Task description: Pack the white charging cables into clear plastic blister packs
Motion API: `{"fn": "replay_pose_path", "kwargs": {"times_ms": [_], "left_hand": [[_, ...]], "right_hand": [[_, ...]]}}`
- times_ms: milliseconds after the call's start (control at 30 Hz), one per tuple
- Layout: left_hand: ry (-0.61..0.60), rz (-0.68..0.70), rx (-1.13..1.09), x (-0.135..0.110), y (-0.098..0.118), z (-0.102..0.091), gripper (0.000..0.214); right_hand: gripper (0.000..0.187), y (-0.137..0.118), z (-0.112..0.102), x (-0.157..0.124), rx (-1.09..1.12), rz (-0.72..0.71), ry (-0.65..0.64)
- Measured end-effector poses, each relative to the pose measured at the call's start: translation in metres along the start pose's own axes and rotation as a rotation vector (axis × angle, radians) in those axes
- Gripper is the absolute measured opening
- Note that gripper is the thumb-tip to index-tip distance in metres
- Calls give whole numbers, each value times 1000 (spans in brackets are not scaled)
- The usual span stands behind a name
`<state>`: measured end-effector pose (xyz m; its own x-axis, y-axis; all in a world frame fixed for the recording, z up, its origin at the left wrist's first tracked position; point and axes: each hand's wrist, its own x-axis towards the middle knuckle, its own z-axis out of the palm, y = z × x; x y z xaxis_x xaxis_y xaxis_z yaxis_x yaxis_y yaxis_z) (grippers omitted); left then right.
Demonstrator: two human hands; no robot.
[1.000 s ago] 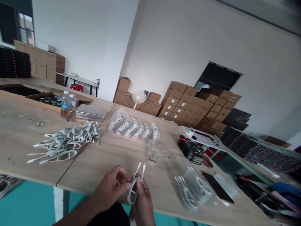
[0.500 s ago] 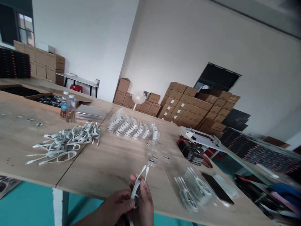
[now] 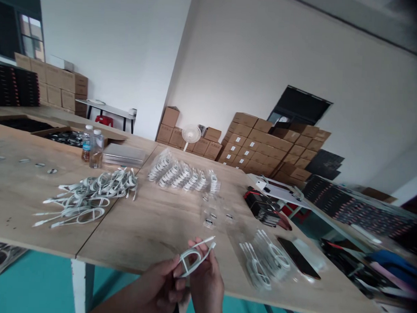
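The left hand and right hand are each pinching, grip closed, a white coiled charging cable just above the pale wooden bench, seemingly so the loops are not springing apart, with clear-bagged white cables lying right of the grip.

1. Coiled white cable: was upright with both plug ends pointing up. It is now tipped over with the plug ends pointing right, and the loop lies flatter, just above the table's near edge.
2. Left hand: has dropped from above that edge to across it and pinches the loop's left side.
3. Right hand: has shifted slightly right along that edge.
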<state>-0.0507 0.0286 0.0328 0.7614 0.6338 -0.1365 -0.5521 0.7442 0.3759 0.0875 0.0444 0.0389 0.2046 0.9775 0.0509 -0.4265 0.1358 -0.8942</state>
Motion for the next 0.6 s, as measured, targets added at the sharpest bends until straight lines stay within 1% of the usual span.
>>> {"fn": "replay_pose_path", "kwargs": {"times_ms": [67,133,167,233,267,333,367,467,500,533,600], "left_hand": [[-40,-36,-13,-1,4,1,39],[-71,-59,-26,-3,7,3,39],[-81,-64,-32,-4,8,5,39],[-96,-78,-39,-5,9,7,39],[-101,-82,-40,-5,9,8,40],[-107,-79,-42,-4,9,8,41],[-105,-68,-48,-3,10,7,41],[-89,-10,-77,3,11,4,40],[-84,13,-91,5,12,3,39],[-78,37,-105,7,12,2,38],[-52,73,-135,12,13,0,36]], "right_hand": [[35,-2,-6,2,99,45,20],[37,-4,-9,2,162,87,25],[38,-5,-9,1,153,77,27],[38,-8,-8,-1,62,8,49],[36,-10,-8,-2,-29,-43,62],[34,-16,-6,-1,-307,-138,47],[34,-20,-6,-1,-476,-167,3],[38,-28,-5,3,-944,-254,-213],[39,-30,-5,4,-1059,-299,-265],[39,-31,-5,4,-1151,-348,-290],[37,-30,-6,5,-1269,-438,-271]]}}
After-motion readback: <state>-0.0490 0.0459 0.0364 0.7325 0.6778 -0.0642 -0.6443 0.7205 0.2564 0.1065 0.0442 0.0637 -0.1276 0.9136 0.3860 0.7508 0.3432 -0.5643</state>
